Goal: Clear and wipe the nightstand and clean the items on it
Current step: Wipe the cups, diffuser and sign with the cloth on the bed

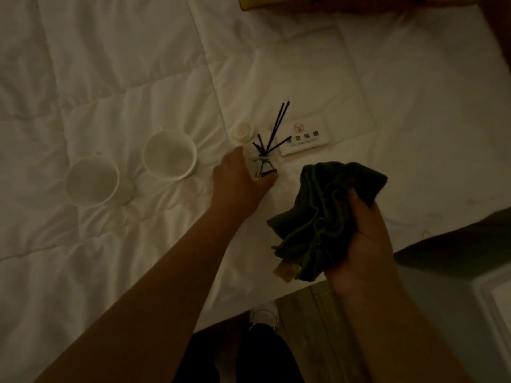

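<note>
Our left hand [243, 181] has its grip wrapped round the reed diffuser [262, 164] standing on the soft bed [110, 78]; our right hand [365, 241] clutches the green cloth [318, 217]. Tilt it and the reeds [276, 125] slide, oil spilling onto white bedding.

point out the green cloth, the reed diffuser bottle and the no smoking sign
green cloth [326, 217], head view, on the bunched folds at its middle
reed diffuser bottle [261, 165], head view, on the clear glass body beside the left hand's fingers
no smoking sign [304, 138], head view, on its white printed face
</note>
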A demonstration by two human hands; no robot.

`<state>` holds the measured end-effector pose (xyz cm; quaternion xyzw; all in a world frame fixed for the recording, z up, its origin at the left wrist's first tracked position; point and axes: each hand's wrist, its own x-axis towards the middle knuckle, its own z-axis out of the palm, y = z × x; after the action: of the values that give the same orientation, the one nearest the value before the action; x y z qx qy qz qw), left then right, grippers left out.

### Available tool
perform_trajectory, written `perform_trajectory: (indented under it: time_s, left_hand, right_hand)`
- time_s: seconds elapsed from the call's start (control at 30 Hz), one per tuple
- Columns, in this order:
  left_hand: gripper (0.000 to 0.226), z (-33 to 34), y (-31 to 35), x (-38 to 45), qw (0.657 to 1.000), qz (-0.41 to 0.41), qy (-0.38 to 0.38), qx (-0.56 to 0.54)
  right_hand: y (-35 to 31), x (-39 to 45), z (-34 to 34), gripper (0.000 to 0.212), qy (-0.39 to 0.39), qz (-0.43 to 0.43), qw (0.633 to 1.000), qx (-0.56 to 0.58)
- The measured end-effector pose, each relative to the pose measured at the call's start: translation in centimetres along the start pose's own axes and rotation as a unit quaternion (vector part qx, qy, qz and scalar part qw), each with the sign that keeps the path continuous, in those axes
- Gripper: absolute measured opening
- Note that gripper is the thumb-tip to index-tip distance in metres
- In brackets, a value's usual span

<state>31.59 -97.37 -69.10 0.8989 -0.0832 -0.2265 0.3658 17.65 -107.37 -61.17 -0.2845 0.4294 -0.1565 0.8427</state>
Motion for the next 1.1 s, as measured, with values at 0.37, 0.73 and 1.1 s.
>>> perform_trajectory:
  time_s: [0.37, 0.73, 1.1]
  left_hand:
    - [0.023, -2.3, 3.0, -1.2, 0.968, 0.042, -0.049, -0.242]
    - [0.031, -9.0, 3.4, -4.1, 0.929, 0.244, -0.128, -0.248]
    - [0.031, -12.4, 4.8, -4.0, 0.914, 0.226, -0.048, -0.334]
  right_hand:
    - [-2.0, 1.5, 1.2, 0.049, -0.070, -0.168, 0.935, -0.306]
    - [-1.5, 3.5, 8.7, 0.031, -0.126, -0.112, 0.938, -0.303]
    - [-0.1, 2.8, 11.4, 0.049, -0.230, 0.179, 0.957, 0.001]
